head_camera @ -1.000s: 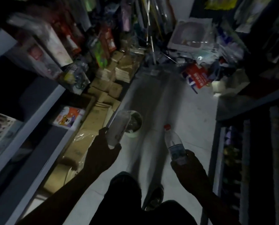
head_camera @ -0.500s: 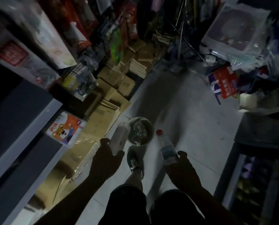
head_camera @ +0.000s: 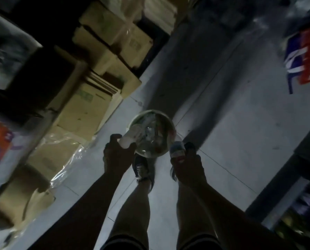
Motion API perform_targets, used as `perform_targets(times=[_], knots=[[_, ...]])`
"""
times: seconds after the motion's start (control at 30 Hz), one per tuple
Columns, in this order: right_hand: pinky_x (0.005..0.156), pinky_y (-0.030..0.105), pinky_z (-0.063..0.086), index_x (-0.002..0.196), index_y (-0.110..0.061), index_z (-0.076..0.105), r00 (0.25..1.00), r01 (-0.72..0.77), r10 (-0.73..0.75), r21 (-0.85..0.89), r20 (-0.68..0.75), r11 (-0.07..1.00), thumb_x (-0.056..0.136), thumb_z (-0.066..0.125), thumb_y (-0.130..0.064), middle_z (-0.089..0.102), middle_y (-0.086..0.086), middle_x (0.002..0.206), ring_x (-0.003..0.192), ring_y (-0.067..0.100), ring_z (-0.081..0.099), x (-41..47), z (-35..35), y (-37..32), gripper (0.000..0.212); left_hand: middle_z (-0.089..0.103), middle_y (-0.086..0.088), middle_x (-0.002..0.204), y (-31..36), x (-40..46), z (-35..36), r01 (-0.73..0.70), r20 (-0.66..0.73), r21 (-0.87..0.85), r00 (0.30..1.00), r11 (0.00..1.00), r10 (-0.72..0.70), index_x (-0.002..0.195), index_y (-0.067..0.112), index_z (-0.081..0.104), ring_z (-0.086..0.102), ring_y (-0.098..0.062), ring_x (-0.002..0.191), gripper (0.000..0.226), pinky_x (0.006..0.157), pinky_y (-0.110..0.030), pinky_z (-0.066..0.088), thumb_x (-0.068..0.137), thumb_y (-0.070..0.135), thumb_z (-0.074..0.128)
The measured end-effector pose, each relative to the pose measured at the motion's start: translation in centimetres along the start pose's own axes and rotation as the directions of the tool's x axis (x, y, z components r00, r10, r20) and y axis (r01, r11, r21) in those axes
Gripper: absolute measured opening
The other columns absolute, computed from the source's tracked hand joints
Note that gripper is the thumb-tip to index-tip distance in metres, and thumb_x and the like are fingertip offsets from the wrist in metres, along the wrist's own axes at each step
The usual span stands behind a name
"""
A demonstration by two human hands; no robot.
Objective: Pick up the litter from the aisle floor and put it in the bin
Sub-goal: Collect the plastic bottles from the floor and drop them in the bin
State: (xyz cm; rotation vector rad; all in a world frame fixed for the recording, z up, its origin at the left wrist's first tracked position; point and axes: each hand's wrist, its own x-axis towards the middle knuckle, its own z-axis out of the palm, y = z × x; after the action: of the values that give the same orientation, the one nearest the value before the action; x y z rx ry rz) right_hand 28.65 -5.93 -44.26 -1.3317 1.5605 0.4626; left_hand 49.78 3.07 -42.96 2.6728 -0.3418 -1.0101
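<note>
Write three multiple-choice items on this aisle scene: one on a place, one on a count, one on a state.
1. Where is the round white bin?
A. on the floor by the person's feet
B. on a shelf
C. atop the boxes

2. How many hands hold something?
A. none
B. one
C. two

3. The bin is:
A. empty
B. holding litter
C. lidded

Key: 1 A, it stands on the pale tiled floor ahead of the dark shoe. 2 C, the left hand grips a pale plastic bottle, and the right hand a clear labelled bottle. 3 B, clutter shows inside.
</note>
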Motion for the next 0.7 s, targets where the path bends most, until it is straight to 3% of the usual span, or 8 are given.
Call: perform_targets(times=[0.07,0.13,0.2,0.33,0.43,0.5,0.6,0.7], knots=[[0.083,0.039,0.055,0.106,-0.025,0.058,0.999,0.038,-0.038,0.013,-0.001,0.999,0.07,0.05,-0.059,0.062,0.003,0.108,0.095,0.024,0.062,3.5,1.1,0.2,0.051,0.068,-0.01,0.114,-0.2,2.1,3.0,0.003,-0.009,0.003,1.0,1.0,-0.003,0.126,0.02,0.054,0.063,-0.029,0.101,0.055,0.078,-0.032,0.044,0.081,0.04,0.079],[0.086,0.039,0.053,0.111,-0.023,0.058,0.996,0.089,-0.09,-0.023,-0.013,0.996,0.069,0.044,-0.064,0.06,0.001,0.11,0.098,0.022,0.06,6.8,2.9,0.7,0.061,0.068,-0.009,0.115,-0.4,3.9,5.8,0.002,-0.031,-0.002,1.0,1.0,-0.002,0.126,0.02,0.054,0.063,-0.029,0.103,0.056,0.081,-0.034,0.048,0.081,0.043,0.079],[0.078,0.032,0.052,0.12,-0.02,0.057,0.994,0.106,-0.108,-0.07,-0.018,0.992,0.074,0.042,-0.074,0.061,0.0,0.109,0.094,0.016,0.06,9.6,4.5,1.7,0.073,0.066,-0.009,0.117,-1.1,5.5,8.2,0.009,-0.045,0.0,0.999,1.0,-0.009,0.128,0.019,0.053,0.06,-0.026,0.102,0.057,0.084,-0.036,0.048,0.082,0.041,0.079],[0.063,0.026,0.052,0.132,-0.021,0.049,0.981,0.191,-0.193,-0.124,-0.009,0.974,0.067,0.019,-0.1,0.066,0.008,0.106,0.085,0.019,0.065,14.3,7.2,3.2,0.107,0.052,-0.013,0.131,-2.0,7.6,11.5,-0.02,-0.03,0.023,0.999,1.0,0.021,0.136,0.02,0.044,0.052,-0.03,0.114,0.061,0.084,-0.034,0.042,0.087,0.038,0.075],[0.074,0.036,0.058,0.138,-0.024,0.045,0.974,0.223,-0.226,-0.131,-0.007,0.966,0.075,0.033,-0.091,0.063,0.012,0.115,0.094,0.026,0.066,16.5,8.0,3.1,0.093,0.047,-0.014,0.132,-2.3,8.8,13.1,-0.03,0.0,0.006,1.0,1.0,0.03,0.137,0.021,0.04,0.051,-0.035,0.116,0.062,0.088,-0.038,0.045,0.088,0.036,0.075],[0.079,0.033,0.055,0.139,-0.028,0.044,0.982,0.19,-0.189,-0.056,0.018,0.98,0.075,0.049,-0.083,0.059,0.008,0.123,0.104,0.027,0.063,17.5,8.4,2.7,0.085,0.043,-0.015,0.13,-2.7,9.1,14.1,-0.014,0.055,0.013,0.998,1.0,0.013,0.14,0.024,0.035,0.05,-0.038,0.115,0.065,0.091,-0.046,0.05,0.089,0.04,0.072],[0.064,0.018,0.044,0.152,-0.022,0.023,0.976,0.206,-0.205,-0.005,0.072,0.978,0.075,0.063,-0.079,0.048,0.013,0.134,0.109,0.028,0.057,18.1,9.1,2.7,0.103,0.038,-0.017,0.132,-3.8,9.1,14.8,-0.002,0.161,0.063,0.987,0.998,-0.008,0.147,0.026,0.026,0.045,-0.04,0.118,0.07,0.096,-0.048,0.044,0.093,0.047,0.065],[0.074,0.02,0.045,0.155,-0.02,0.017,0.97,0.241,-0.237,-0.05,0.061,0.969,0.075,0.072,-0.07,0.046,0.015,0.139,0.115,0.026,0.055,16.9,8.8,3.1,0.109,0.034,-0.018,0.138,-4.4,9.0,13.8,-0.032,0.199,0.128,0.98,0.991,0.006,0.152,0.022,0.022,0.036,-0.039,0.128,0.08,0.102,-0.045,0.038,0.091,0.049,0.066]])
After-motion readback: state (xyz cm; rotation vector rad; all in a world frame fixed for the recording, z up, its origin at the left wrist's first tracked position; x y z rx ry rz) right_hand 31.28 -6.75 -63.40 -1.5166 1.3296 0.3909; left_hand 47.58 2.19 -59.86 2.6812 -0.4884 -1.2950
